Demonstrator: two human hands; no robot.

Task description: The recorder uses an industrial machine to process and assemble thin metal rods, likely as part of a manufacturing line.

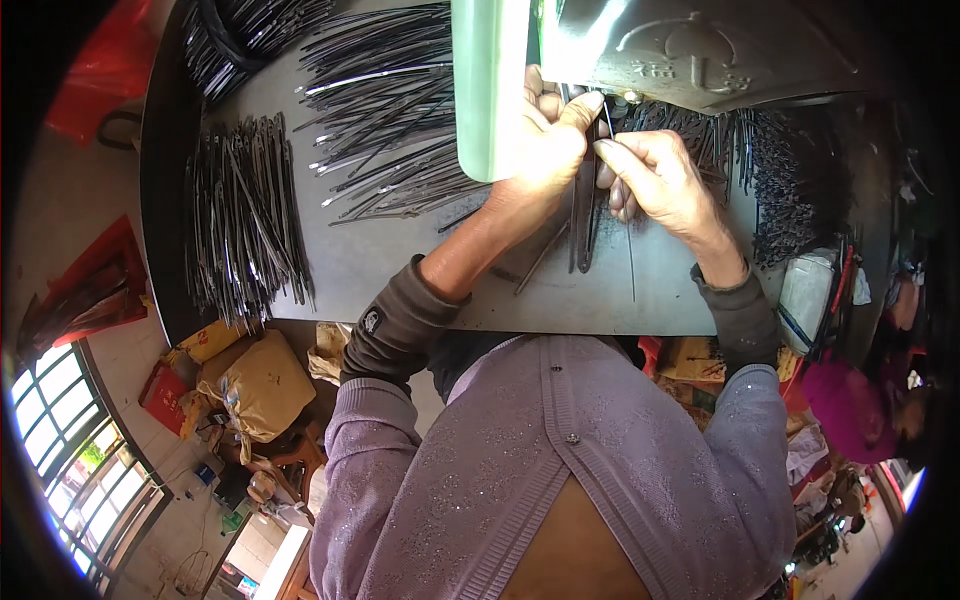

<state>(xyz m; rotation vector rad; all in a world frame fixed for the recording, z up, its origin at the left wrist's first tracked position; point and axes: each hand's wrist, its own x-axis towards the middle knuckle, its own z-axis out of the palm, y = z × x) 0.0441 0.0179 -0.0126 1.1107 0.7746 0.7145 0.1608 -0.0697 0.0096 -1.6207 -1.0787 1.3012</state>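
Under the bright lamp, my left hand [556, 135] is closed round the upper ends of a few dark thin strips [583, 215], which hang down toward the table's near edge. Close beside it on the right, my right hand [660, 180] is closed with thumb and fingers pinched on a thin dark rod [631, 260] that sticks out below the fingers. The fingertips of both hands nearly meet at the strips' tops. Glare and the lamp shade hide part of my left hand. Dark sleeve cuffs cover both wrists.
Bundles of long dark strips [245, 220] lie on the grey metal table [400, 270], with more strips [385, 120] behind my left forearm. A pale green lamp shade [485, 90] and an embossed metal panel [690, 50] hang close above my hands. Small dark parts [800, 185] are heaped at right.
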